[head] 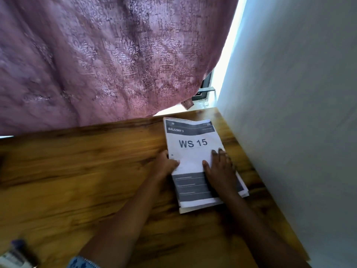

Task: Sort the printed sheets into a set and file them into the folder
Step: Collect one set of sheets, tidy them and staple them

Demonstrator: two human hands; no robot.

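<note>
A stack of printed sheets (pixel 193 144) lies on the wooden table (pixel 87 180) near its right edge. The top sheet reads "WS 15" under a dark header band. A tan edge, perhaps the folder (pixel 182 210), shows under the stack's near edge. My left hand (pixel 166 164) holds the stack's left edge, thumb on top of the paper. My right hand (pixel 218 169) lies flat on the top sheet with fingers spread towards the right edge. The sheets' edges are slightly fanned at the near right corner.
A purple patterned curtain (pixel 106 60) hangs behind the table. A white wall (pixel 299 113) runs close along the table's right edge. A window gap (pixel 208 91) shows at the back corner. A blurred object (pixel 15 254) sits at the near left.
</note>
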